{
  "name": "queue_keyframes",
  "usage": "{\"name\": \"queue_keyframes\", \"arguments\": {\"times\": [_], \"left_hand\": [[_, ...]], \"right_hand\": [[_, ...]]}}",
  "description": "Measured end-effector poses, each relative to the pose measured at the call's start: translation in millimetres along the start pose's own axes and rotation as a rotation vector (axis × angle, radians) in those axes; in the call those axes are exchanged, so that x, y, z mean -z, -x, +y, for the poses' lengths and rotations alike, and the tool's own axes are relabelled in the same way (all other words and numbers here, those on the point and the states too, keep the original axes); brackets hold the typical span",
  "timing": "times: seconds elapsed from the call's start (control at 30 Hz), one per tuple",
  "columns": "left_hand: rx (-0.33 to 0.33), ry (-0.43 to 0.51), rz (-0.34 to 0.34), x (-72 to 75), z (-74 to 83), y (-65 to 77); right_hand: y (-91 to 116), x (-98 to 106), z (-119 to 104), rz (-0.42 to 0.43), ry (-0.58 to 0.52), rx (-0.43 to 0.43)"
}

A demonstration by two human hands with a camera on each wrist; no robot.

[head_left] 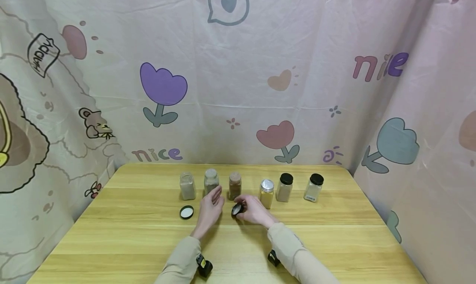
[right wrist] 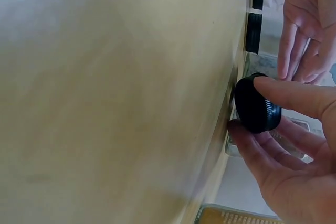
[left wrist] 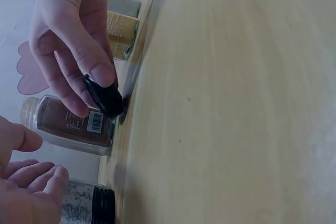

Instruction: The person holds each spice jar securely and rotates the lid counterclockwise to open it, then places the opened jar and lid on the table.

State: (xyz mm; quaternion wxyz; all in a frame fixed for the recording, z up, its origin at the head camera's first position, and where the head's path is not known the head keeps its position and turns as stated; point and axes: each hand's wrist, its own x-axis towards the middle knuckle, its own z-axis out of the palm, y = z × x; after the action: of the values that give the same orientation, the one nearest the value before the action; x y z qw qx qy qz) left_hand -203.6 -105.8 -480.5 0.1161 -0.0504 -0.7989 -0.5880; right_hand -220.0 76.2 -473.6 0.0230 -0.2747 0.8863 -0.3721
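My right hand point(head_left: 253, 211) pinches a black jar lid point(head_left: 236, 210) between thumb and fingers, tilted on edge close over the table. This lid point(right wrist: 257, 103) shows its ridged side in the right wrist view. Behind it stands a lidless glass jar of brown powder point(head_left: 235, 187). My left hand point(head_left: 211, 209) holds nothing; its fingers are extended in front of a lidless jar of grey-green flecked contents point(head_left: 211, 180). A second black lid point(left wrist: 103, 206) lies at that jar's foot, hidden by the left hand in the head view. Another lid point(head_left: 186, 212), white inside up, lies to the left.
At the left end stands an uncapped jar of pale powder point(head_left: 187, 188). To the right are a yellow jar with a silvery top point(head_left: 266, 193), a black-capped beige jar point(head_left: 285, 187) and a black-capped white jar point(head_left: 314, 188). A printed curtain point(head_left: 230, 69) hangs behind the wooden table point(head_left: 130, 234).
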Motion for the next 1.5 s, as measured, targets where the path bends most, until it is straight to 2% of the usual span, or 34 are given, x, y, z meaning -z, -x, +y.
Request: {"name": "queue_keyframes", "arguments": {"times": [0.43,0.73,0.93,1.1,1.2,1.33,1.5], "left_hand": [[-0.005,0.004,-0.010,0.3,-1.7,0.9],[-0.004,0.019,-0.009,0.5,-2.0,1.1],[-0.002,0.012,-0.006,-1.3,-1.9,0.4],[0.010,0.018,-0.009,-0.3,-3.3,2.2],[0.009,0.024,-0.009,0.9,-4.2,3.9],[0.000,0.025,-0.004,1.8,-4.9,5.6],[-0.011,0.024,0.001,1.9,-5.1,6.2]], "right_hand": [[-6.2,-5.3,-4.4,0.029,0.162,0.039],[-6.9,-3.2,-7.8,0.046,0.194,0.082],[-8.6,-4.3,-5.9,0.023,0.179,0.038],[-2.7,0.0,-7.0,0.042,0.130,0.006],[3.7,4.2,-8.0,0.085,0.066,-0.002],[11.5,9.2,-6.0,0.209,-0.066,0.068],[17.7,16.1,-4.6,0.457,-0.316,0.312]]}}
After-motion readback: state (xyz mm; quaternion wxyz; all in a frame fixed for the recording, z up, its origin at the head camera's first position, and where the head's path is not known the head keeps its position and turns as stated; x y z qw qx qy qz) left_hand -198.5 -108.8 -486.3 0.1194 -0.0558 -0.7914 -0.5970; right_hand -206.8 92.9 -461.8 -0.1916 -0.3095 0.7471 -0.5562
